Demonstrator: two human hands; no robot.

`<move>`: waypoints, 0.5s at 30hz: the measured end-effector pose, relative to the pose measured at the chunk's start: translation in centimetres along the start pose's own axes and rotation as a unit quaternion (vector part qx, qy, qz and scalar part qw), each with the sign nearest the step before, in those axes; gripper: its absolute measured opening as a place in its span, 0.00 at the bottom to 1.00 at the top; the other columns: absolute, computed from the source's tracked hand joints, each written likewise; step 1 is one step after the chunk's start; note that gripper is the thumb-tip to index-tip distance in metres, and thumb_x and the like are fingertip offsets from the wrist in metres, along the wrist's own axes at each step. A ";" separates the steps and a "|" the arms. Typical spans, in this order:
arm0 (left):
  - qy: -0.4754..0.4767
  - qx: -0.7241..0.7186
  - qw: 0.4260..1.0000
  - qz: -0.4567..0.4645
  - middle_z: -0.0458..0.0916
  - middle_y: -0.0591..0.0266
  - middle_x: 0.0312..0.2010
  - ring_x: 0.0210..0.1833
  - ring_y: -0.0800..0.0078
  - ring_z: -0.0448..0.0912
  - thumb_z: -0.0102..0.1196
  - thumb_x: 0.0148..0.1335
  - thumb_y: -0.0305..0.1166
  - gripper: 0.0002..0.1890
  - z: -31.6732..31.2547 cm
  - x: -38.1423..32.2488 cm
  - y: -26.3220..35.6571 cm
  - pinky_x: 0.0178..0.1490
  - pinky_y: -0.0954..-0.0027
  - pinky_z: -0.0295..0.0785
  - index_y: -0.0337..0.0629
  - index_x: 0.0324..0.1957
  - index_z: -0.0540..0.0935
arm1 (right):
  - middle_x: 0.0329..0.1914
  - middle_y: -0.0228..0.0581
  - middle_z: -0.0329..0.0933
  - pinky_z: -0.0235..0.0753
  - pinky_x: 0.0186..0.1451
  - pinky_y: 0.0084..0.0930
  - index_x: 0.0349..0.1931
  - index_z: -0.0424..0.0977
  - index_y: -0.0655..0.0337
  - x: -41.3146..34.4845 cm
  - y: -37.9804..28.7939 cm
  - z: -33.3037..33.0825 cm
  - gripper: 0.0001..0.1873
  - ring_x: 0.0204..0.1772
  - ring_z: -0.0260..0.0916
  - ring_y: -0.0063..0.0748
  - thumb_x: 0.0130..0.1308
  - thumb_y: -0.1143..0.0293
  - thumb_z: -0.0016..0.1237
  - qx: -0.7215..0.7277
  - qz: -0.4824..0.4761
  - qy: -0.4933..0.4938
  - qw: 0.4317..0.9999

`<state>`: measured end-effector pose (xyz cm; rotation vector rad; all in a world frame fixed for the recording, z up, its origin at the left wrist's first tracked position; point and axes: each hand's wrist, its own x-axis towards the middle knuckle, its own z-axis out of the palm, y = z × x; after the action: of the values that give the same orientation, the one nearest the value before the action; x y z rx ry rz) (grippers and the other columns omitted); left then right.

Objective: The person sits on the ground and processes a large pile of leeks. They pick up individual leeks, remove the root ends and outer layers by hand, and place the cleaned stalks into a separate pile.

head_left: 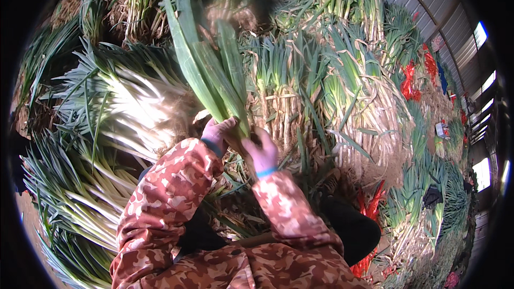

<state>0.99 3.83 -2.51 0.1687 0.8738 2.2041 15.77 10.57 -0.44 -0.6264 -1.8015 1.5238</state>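
A large green onion or leek [204, 72] stands upright before me, its broad green leaves fanning upward. My left hand [219, 132] is closed around its stalk just below the leaves, thumb across the front. At the lower stalk, to the right, is my right hand [262, 149], blurred, with its fingers curled against the stalk; whether it grips is unclear. Both hands wear pinkish gloves with blue-green cuffs. The root end of the stalk is mostly hidden between the hands and sleeves.
Cleaned white-stalked onions [136, 104] lie piled at the left, more [88, 196] below them. Untrimmed bundles with dry husks and roots [365, 124] stand at the right. Red plastic strips [371, 204] lie near my right knee; loose husks [241, 212] cover the ground before me.
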 end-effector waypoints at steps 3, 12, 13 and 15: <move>0.035 0.038 0.999 0.014 0.81 0.59 0.31 0.33 0.73 0.80 0.54 0.58 0.17 0.12 -1.6 2.1 0.6 0.34 0.81 0.74 0.30 0.45 0.77 | 0.26 0.32 0.75 0.68 0.33 0.18 0.32 0.74 0.63 2.2 0.6 3.5 0.07 0.31 0.69 0.22 0.60 0.70 0.55 0.074 -0.042 0.033 0.996; 0.129 0.056 0.984 0.105 0.79 0.58 0.35 0.31 0.75 0.77 0.57 0.60 0.27 0.18 0.2 -0.1 6.6 0.33 0.76 0.75 0.37 0.52 0.72 | 0.26 0.40 0.74 0.74 0.31 0.34 0.28 0.73 0.61 -2.9 1.1 1.2 0.06 0.28 0.71 0.34 0.61 0.69 0.52 -0.155 -0.244 -0.118 0.950; 0.125 0.028 0.978 0.163 0.79 0.59 0.32 0.28 0.76 0.75 0.57 0.59 0.25 0.17 0.7 -0.5 7.5 0.30 0.76 0.73 0.36 0.50 0.73 | 0.26 0.40 0.74 0.74 0.32 0.38 0.28 0.73 0.60 -4.2 2.0 0.0 0.07 0.30 0.71 0.37 0.59 0.68 0.54 -0.236 -0.281 -0.164 0.916; 0.234 0.100 0.959 0.126 0.79 0.56 0.35 0.32 0.71 0.77 0.56 0.61 0.26 0.18 1.4 -0.9 9.2 0.33 0.71 0.76 0.37 0.53 0.71 | 0.25 0.44 0.73 0.74 0.40 0.41 0.37 0.75 0.57 -6.9 4.5 -3.3 0.10 0.35 0.73 0.48 0.58 0.64 0.54 -0.375 -0.264 -0.204 0.865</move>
<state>-3.34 -0.46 4.54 -0.1646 1.4021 2.4332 22.42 8.53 -5.91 -0.0957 -2.6368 0.5680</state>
